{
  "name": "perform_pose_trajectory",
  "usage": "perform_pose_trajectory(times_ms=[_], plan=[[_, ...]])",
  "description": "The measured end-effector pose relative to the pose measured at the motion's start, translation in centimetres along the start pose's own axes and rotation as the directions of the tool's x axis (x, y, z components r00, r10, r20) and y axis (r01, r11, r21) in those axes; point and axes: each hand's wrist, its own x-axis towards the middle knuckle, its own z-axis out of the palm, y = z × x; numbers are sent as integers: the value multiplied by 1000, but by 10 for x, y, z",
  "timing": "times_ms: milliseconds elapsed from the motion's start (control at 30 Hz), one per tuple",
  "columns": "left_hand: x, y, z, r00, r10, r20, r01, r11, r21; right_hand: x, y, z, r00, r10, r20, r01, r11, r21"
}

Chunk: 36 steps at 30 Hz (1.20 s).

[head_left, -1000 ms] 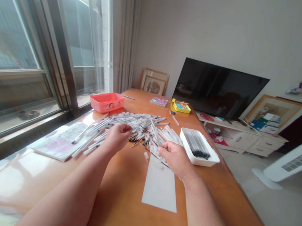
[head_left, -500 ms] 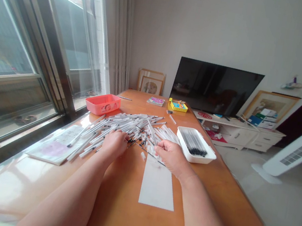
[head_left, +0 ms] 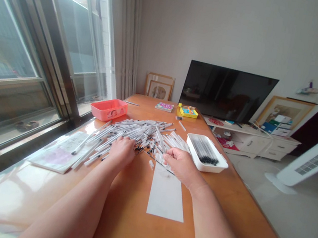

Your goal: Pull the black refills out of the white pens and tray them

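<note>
A loose pile of clear-white pen barrels (head_left: pixel 133 129) lies across the table, with small black pen parts (head_left: pixel 138 148) near its front. My left hand (head_left: pixel 122 152) rests at the near edge of this pile, fingers curled down beside the black parts; what they hold is hidden. My right hand (head_left: pixel 182 165) is closed in a pinch on a thin dark pen refill (head_left: pixel 170 172), which slants over the top of a white paper strip (head_left: pixel 167 197). Just right of that hand stands a white box (head_left: pixel 211 168) holding rows of pens with black ends (head_left: pixel 205 151).
A red plastic basket (head_left: pixel 108 111) stands at the back left of the wooden table (head_left: pixel 126 219). A paper booklet (head_left: pixel 58 155) lies at the left, partly under barrels. Farther back are a colourful booklet (head_left: pixel 164 107) and a yellow box (head_left: pixel 189 112).
Both hands stay in nearly the same places. The left fingers have shifted very slightly at the pile's edge; the refill remains in the right hand.
</note>
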Motion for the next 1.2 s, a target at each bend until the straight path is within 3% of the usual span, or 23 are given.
perform_pose_trajectory(times_ms=[233, 300, 367, 400, 467, 567, 633, 700, 833, 1200], plan=[[0, 0, 3, 999, -5, -45, 4, 999, -38, -2, -2, -1, 1000, -16, 2, 16, 999, -45], [2, -2, 2, 996, -48, -75, 35, 985, -167, -3, -4, -1, 1000, -26, 10, 26, 998, -65], [3, -3, -1, 990, -112, -81, 72, 917, -391, -4, -5, -1, 999, -42, 28, 44, 995, -90], [4, -3, -2, 988, -141, -58, 89, 842, -533, -5, -6, -1, 998, -57, 40, 61, 993, -106], [3, -1, -6, 987, -159, 36, 124, 590, -798, -6, -7, -1, 993, -99, 68, 108, 984, -144], [0, 2, -13, 983, -67, 173, 182, 169, -969, -6, -6, 1, 983, -150, 104, 168, 965, -200], [-2, 5, -17, 976, -18, 215, 215, 11, -977, -7, -5, 1, 979, -165, 116, 188, 957, -223], [-4, 7, -21, 972, 1, 235, 234, -70, -970, -7, -5, 1, 978, -175, 116, 198, 951, -236], [-5, 9, -24, 970, 39, 240, 243, -119, -963, -7, -4, 1, 977, -185, 111, 208, 943, -258], [-7, 13, -25, 969, 97, 228, 234, -59, -970, -6, -2, 2, 977, -189, 98, 210, 933, -292]])
